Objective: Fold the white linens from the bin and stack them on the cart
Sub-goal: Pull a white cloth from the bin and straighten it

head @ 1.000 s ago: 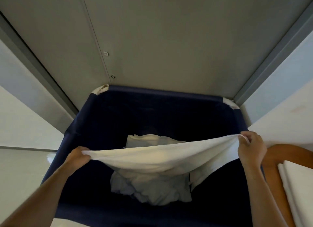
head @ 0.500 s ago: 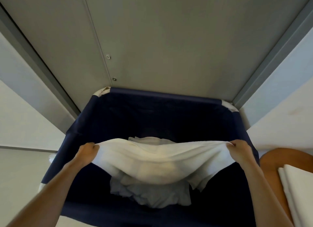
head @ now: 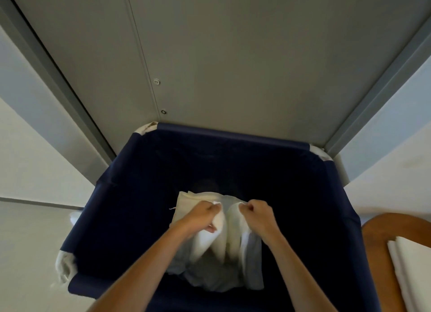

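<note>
Navy fabric forms the one bin (head: 233, 134), open at the top and set against a grey panel wall (head: 233, 55).

Count: one bin, one cart, two hands, one white linen (head: 224, 237) in hand. A loose heap of linens (head: 210, 281) lies on the bin floor; its pieces cannot be counted.

Left hand (head: 203, 216): fingers curled tight, gripping one upper corner of the white linen. Right hand (head: 256, 215): likewise curled, pinching the other upper corner. The two fists sit close together with a narrow gap between them, over the middle of the bin. The white linen hangs doubled below them, down inside the bin.

The hanging cloth and both forearms cover much of the heap. The wooden cart (head: 377, 241) stands just beside the bin on the right. It carries a folded white stack (head: 412, 265), which the frame edge cuts off.
</note>
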Motion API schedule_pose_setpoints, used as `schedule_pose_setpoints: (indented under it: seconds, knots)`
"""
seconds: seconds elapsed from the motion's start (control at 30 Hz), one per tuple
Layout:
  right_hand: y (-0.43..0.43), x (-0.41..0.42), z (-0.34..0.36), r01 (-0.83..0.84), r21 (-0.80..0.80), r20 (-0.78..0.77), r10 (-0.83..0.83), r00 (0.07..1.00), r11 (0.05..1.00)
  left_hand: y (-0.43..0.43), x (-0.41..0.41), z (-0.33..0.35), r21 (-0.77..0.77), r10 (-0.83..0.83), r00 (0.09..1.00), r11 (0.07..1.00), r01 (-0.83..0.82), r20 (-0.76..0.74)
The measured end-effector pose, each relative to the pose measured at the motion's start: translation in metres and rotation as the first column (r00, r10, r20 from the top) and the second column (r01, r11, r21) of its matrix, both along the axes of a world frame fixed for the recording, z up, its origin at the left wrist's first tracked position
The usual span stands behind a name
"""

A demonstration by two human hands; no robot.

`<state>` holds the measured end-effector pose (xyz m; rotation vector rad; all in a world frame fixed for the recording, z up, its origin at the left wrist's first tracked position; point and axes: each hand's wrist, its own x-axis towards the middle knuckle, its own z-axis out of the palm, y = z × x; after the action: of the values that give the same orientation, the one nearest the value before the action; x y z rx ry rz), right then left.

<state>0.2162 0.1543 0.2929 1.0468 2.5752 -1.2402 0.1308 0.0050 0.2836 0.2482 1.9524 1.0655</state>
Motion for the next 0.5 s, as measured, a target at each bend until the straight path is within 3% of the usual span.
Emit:
schedule_pose_setpoints:
  seconds: [0.27,0.33,0.43,0.5]
  knots:
    - [-0.013,-0.007,0.014,-0.032,-0.04,-0.125,0.026,0.992,0.999,0.027,0.017,0.009,0.105,0.029,0.999,0.994,-0.026,-0.029]
    - [-0.01,-0.006,0.02,-0.105,-0.064,-0.101,0.098,0.99,0.992,0.028,0.02,0.009,0.132,0.047,0.999,0.99,-0.044,-0.016]
    - [-0.004,-0.003,0.031,-0.216,-0.252,-0.072,0.204,0.976,0.943,0.03,0.022,0.01,0.186,0.099,0.995,0.978,-0.099,0.006]
    - [-0.002,-0.003,0.03,-0.307,-0.237,-0.037,0.308,0.951,0.922,0.035,0.023,0.01,0.187,0.142,0.99,0.973,-0.137,-0.014]
